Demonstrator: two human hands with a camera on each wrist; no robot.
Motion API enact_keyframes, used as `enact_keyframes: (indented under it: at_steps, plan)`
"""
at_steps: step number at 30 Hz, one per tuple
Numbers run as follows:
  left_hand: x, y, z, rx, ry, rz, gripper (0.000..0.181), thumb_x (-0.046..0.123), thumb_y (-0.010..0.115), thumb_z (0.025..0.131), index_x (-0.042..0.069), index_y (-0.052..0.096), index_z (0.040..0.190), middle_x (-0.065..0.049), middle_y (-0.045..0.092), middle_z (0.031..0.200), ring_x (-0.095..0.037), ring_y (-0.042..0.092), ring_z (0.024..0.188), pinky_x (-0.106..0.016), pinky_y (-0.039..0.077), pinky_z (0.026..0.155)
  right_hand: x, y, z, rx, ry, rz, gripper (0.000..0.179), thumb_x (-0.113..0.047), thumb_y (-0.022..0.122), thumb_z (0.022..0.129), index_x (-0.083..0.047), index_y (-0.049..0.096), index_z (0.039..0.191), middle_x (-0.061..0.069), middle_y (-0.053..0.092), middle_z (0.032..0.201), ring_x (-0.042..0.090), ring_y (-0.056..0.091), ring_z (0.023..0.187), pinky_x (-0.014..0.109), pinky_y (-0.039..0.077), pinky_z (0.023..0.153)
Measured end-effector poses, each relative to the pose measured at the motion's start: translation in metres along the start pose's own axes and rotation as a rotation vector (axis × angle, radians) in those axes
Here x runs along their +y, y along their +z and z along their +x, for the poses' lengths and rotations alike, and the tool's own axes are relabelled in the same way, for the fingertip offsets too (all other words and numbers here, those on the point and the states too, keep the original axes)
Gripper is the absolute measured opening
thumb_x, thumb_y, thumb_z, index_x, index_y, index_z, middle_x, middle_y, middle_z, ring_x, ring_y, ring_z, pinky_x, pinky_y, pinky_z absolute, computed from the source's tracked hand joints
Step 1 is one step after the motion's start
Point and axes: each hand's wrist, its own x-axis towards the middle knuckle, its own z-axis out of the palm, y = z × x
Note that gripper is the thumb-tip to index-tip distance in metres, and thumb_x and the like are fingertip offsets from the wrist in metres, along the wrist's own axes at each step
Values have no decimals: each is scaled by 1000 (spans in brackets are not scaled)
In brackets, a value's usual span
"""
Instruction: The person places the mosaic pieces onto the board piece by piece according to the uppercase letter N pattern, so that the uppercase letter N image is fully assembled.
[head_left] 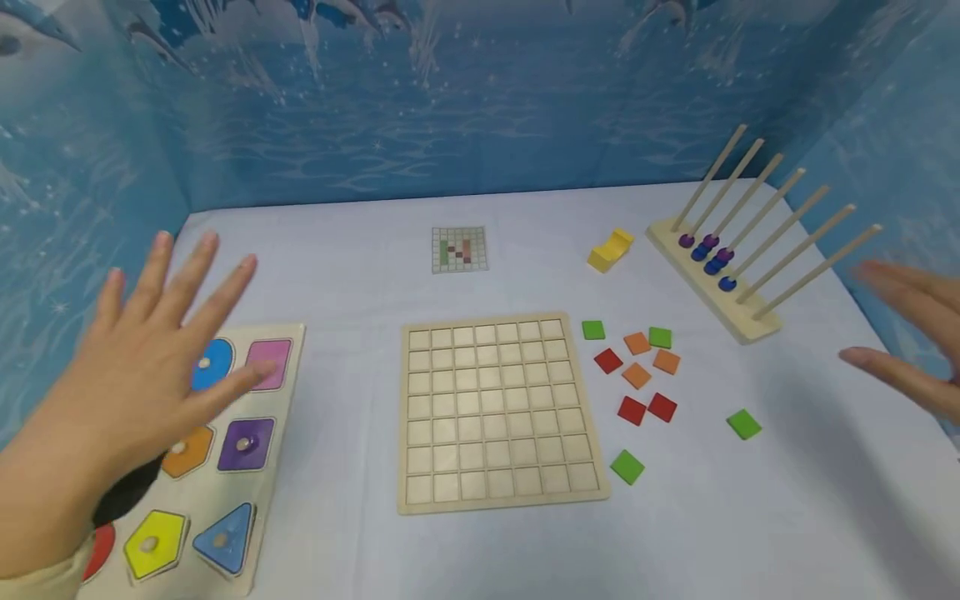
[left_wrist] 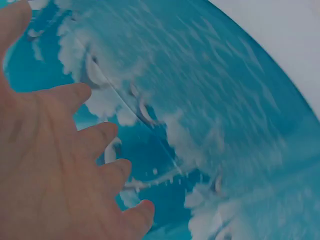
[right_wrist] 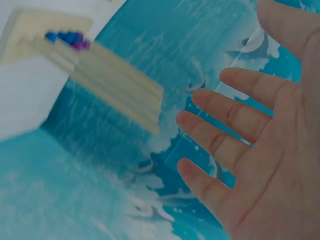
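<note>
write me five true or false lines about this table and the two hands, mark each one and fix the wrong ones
1. The left hand holds nothing. True.
2. Four green tiles lie to the right of the grid board. True.
3. The shape puzzle lies to the right of the grid board. False: it lies to the left.
4. Blue and purple beads sit on the peg stand. True.
5. The right hand grips the peg stand. False: it holds nothing.

Blue dolphin-print cloth (head_left: 495, 133) hangs behind and beside a white-covered table (head_left: 337, 467).
</note>
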Motion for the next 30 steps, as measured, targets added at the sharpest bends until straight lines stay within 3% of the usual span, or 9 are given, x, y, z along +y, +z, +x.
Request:
enact_keyframes:
  at_steps: [1,3,7,11,13,20,25,30]
  plan:
    - [10,5,-1,4,22,-39,95,59,56,84,21,1,152,-7,-14,154,-29,-21,135,-54,-16,101,-31,-9,4,-21,-9,18,85,-54,57,86,-3,28,147,27,32,142,40,26,132,50,14,107]
    - [30,18,-2,15,60,-128,94,56,59,84,21,4,152,-7,-10,155,-30,-17,137,-55,-13,103,-60,-9,6,-66,-7,49,79,-52,52,90,0,30,145,33,40,134,47,33,125,52,17,106]
    - [64,51,-3,9,96,-314,92,55,60,84,23,8,152,-5,-5,156,-31,-9,139,-56,-3,106,-73,12,5,-207,54,107,78,-32,69,85,-4,30,146,31,42,132,49,39,115,62,24,98]
    - [89,79,-4,-34,74,-420,92,58,58,83,24,7,152,-3,-5,156,-29,-10,139,-56,2,106,-89,39,3,-214,10,247,76,-24,73,81,-11,35,146,23,44,135,42,41,116,63,33,90]
    - [98,90,-5,-47,66,-450,94,60,58,82,24,7,152,-3,-7,156,-27,-12,139,-57,3,106,-97,52,2,-221,-21,304,74,-22,74,81,-13,37,145,17,44,137,38,42,120,58,35,92]
    - [120,122,-6,-63,67,-567,104,61,65,76,24,4,152,-2,-8,156,-27,-12,139,-60,5,105,-117,83,0,-232,-53,399,69,-22,74,81,-19,42,142,8,48,136,27,41,124,33,35,100]
    - [126,140,-9,-46,77,-647,111,57,73,71,19,8,152,-9,-1,156,-34,-4,139,-62,7,103,-124,99,1,-132,-102,496,60,-5,78,73,-7,56,128,6,58,124,17,49,117,10,27,96]
    - [130,152,-12,-74,70,-722,116,56,78,66,19,9,152,-11,0,156,-33,-3,139,-61,7,103,-128,109,-1,-51,-84,522,55,3,81,64,-4,65,116,4,64,114,11,54,109,6,27,93]
